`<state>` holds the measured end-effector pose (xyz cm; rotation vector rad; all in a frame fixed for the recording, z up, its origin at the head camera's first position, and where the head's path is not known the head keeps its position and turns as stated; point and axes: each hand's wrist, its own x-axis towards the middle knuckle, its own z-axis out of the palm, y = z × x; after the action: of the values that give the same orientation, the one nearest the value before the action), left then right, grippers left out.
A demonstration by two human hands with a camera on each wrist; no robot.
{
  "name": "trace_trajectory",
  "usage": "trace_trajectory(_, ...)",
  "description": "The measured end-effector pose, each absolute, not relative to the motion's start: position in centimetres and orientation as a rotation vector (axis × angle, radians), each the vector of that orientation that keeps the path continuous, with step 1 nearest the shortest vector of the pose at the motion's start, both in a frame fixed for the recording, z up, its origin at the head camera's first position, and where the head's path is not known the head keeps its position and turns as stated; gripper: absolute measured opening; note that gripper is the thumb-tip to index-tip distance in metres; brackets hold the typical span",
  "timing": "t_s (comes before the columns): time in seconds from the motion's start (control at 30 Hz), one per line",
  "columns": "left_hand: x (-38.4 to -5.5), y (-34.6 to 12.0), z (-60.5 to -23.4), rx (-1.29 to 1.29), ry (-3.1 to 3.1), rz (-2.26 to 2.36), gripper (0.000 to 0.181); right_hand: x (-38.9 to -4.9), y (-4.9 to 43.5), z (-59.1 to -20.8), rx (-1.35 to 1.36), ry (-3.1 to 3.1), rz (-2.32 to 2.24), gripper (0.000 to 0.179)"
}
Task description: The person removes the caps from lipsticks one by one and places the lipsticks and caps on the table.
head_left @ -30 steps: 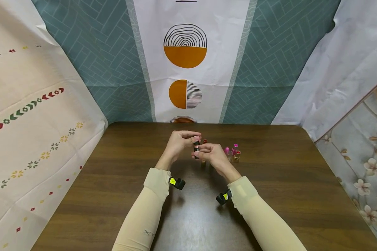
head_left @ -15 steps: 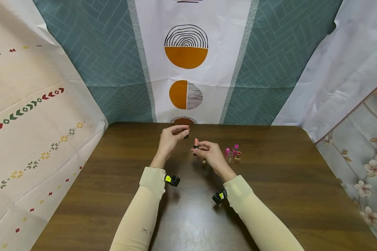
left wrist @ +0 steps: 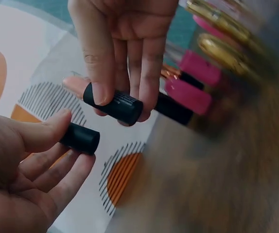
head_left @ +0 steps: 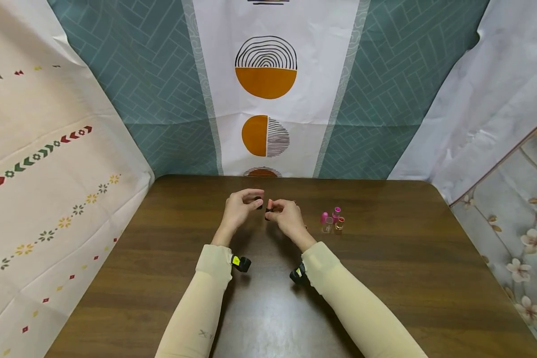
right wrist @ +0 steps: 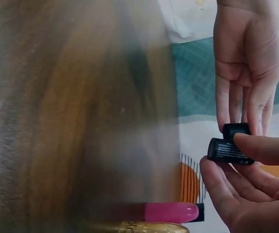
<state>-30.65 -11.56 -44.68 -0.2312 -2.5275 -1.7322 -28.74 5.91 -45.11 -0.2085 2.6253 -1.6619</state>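
My left hand (head_left: 238, 211) pinches a small black lipstick cap (left wrist: 83, 139) between thumb and fingers. Just right of it, my right hand (head_left: 290, 220) holds a lipstick (left wrist: 115, 107) by its black base, with white print along the side. The lipstick's peach tip (left wrist: 75, 86) is bare and points upward in the head view. Cap and lipstick are side by side, above the table and apart in the left wrist view. Behind the right hand, that same view shows other lipsticks, including a pink piece (left wrist: 188, 95) and a gold one (left wrist: 222, 52).
To the right on the brown table (head_left: 385, 258) stand a pink piece (head_left: 324, 217), a magenta lipstick (head_left: 336, 213), a clear piece (head_left: 327, 226) and a gold lipstick with a red top (head_left: 339, 225). Patterned cloth (head_left: 161, 99) hangs behind the table's far edge.
The cap and the lipstick were together one second ago, then came apart and showed the peach tip. Since then the right hand has moved left with the lipstick, and the left hand has lowered slightly.
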Motion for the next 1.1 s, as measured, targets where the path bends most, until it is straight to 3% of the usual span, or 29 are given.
trace_trajectory(0.47, -29.3, -12.8, -47.0, -0.252, -2.719, -1.495, 0.029, -28.4, 3.5, -46.7, -0.225, 2.848, -1.258, 0.009)
trace_trajectory(1.1, -29.3, -12.3, -48.5, -0.284, -2.797, -1.455, 0.027, -28.6, 3.0, -47.7, -0.238, 2.929, -1.103, 0.015)
